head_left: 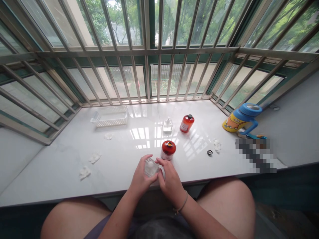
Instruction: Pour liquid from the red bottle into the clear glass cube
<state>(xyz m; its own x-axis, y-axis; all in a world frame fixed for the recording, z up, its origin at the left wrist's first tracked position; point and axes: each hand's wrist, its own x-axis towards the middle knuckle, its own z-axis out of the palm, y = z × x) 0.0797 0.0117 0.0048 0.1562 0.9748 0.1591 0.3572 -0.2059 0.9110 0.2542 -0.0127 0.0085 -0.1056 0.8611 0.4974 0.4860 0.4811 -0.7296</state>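
Observation:
Near the front edge of the white counter, a small clear square glass container (151, 167) is held between my two hands. My left hand (141, 176) is wrapped round its left side, thumb along the lower edge. At its right side, the fingertips of my right hand (171, 177) close on the container. Just beyond my hands stands an uncapped red bottle (168, 151), upright with its neck exposed. A second red bottle (187, 123) with a black cap stands farther back. To its left is a clear square glass bottle (167, 125) with a clear top.
A white plastic basket (111, 121) sits at the back left. Crumpled white tissues (85, 173) are scattered on the counter (119, 166). To the right lie a black cap (209, 152) and another tissue (217, 146), near a blue-yellow flask (240, 118). Metal window bars (139, 52) enclose the back.

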